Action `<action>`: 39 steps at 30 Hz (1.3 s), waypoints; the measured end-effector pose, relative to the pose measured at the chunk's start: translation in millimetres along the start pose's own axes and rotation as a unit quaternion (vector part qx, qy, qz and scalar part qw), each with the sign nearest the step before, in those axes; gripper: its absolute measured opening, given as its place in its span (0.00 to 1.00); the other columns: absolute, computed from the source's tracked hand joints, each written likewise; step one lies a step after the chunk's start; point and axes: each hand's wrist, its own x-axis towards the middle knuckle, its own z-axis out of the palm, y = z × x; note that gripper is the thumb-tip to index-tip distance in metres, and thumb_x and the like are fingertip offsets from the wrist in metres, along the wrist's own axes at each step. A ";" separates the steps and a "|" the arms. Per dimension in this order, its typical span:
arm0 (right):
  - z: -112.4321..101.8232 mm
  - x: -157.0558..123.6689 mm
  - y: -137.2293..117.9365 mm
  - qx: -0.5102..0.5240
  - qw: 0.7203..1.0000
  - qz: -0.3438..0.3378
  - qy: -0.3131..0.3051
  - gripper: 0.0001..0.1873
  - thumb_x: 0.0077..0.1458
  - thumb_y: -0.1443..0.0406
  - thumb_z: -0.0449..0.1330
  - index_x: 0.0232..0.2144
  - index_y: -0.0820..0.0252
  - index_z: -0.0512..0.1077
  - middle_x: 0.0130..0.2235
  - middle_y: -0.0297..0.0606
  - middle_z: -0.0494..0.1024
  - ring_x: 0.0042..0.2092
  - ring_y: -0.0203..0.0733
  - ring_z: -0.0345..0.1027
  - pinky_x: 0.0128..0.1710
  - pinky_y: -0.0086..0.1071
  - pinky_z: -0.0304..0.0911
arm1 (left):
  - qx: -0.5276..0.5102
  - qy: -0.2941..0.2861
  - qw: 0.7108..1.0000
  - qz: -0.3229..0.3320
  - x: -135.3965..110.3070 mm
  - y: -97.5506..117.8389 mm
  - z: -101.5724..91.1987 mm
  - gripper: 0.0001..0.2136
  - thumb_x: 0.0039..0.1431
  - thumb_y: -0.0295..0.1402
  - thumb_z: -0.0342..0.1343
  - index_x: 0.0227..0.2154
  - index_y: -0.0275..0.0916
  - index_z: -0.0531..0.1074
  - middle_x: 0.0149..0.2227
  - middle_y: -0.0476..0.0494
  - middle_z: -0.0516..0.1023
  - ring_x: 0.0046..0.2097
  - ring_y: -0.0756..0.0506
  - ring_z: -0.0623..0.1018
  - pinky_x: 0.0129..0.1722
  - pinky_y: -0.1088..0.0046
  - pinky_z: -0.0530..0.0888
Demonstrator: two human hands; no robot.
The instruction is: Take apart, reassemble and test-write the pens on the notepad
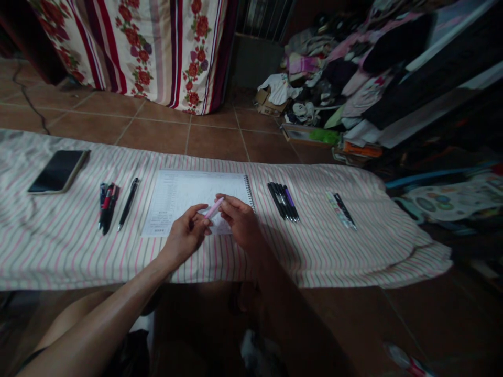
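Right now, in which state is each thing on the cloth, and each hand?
pink pen: held off the notebook by both hands, tilted
left hand: shut on the pen's lower end
right hand: shut on the pen's upper end
notebook: lying flat, printed page up
phone: lying flat, screen dark
black pen: lying loose, untouched
right pens: lying side by side
cloth: spread flat

Left hand [187,234] and right hand [240,222] both pinch the pink pen [214,208], one at each end, just above the notebook [184,196]. The notebook lies flat on the striped cloth [334,251], spiral edge to the right. Left of it: a black pen [129,203], a pen cluster [107,205], then a phone [58,171], screen up. Right of it: a row of dark pens [283,201] and, further right, a pen pair [341,209].
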 end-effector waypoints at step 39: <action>0.9 1.8 3.7 -0.060 0.997 -0.036 0.029 0.13 0.45 0.56 0.64 0.33 0.55 0.79 0.32 0.33 0.78 0.29 0.32 0.62 0.32 0.29 0.59 | 0.194 0.024 0.981 0.012 -3.8 5.3 -1.4 0.09 0.55 0.39 0.55 0.31 0.40 0.73 0.24 0.49 0.75 0.24 0.50 0.70 0.23 0.76 0.65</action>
